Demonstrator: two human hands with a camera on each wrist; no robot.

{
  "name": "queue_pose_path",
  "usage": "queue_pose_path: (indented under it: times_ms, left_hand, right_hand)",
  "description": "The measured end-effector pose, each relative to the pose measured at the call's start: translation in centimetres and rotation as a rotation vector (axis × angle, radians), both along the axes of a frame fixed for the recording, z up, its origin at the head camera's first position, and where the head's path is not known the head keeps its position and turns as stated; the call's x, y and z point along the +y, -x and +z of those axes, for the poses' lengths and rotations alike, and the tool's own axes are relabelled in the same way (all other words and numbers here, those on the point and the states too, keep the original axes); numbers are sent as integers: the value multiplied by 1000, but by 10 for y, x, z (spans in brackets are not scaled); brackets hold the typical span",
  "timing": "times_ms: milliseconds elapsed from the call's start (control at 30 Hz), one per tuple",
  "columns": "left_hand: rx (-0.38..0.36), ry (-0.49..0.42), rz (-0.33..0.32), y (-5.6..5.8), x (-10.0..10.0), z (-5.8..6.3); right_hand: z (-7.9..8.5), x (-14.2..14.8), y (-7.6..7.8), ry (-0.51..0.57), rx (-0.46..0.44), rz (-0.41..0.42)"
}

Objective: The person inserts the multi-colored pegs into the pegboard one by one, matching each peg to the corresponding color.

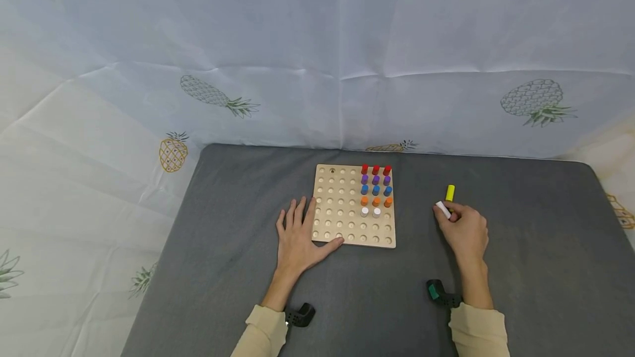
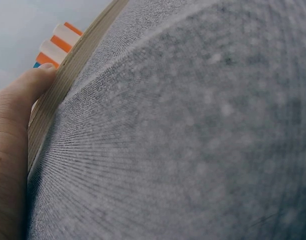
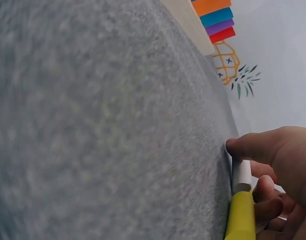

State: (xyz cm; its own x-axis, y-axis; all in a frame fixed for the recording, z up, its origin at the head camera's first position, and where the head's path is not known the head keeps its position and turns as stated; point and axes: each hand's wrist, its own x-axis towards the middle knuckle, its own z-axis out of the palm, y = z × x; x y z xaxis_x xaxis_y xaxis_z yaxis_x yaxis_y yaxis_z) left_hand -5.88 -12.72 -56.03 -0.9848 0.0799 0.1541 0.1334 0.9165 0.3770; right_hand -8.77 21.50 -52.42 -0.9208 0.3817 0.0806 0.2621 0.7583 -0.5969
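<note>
A wooden pegboard (image 1: 339, 203) with rows of round holes lies on the grey cloth. My left hand (image 1: 296, 247) rests at its lower left corner, fingers spread along the left edge and thumb on the front edge. In the left wrist view the thumb (image 2: 35, 82) touches the board's side. Off to the right of the board, my right hand (image 1: 465, 230) pinches a white peg (image 1: 443, 209) between thumb and fingers. A yellow peg (image 1: 450, 192) lies just beyond it; in the right wrist view the yellow peg (image 3: 241, 217) sits end to end with the white one.
On the board's right side stand rows of three red (image 1: 376, 169), purple (image 1: 375, 179), blue (image 1: 376, 190) and orange pegs (image 1: 376, 201), plus two white pegs (image 1: 364, 212). A pale pineapple-print cloth (image 1: 307, 109) hangs behind the table.
</note>
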Motion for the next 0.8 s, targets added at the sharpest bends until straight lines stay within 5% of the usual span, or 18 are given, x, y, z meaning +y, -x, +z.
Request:
queue_pose_path:
  times_ms: [467,800]
  left_hand:
    - [-4,7,5,0,0,0]
    - [22,8,0,0,0,0]
  right_hand:
    - [16,-10,-2,44,139,52]
    - [26,-20,-3,57,141,97]
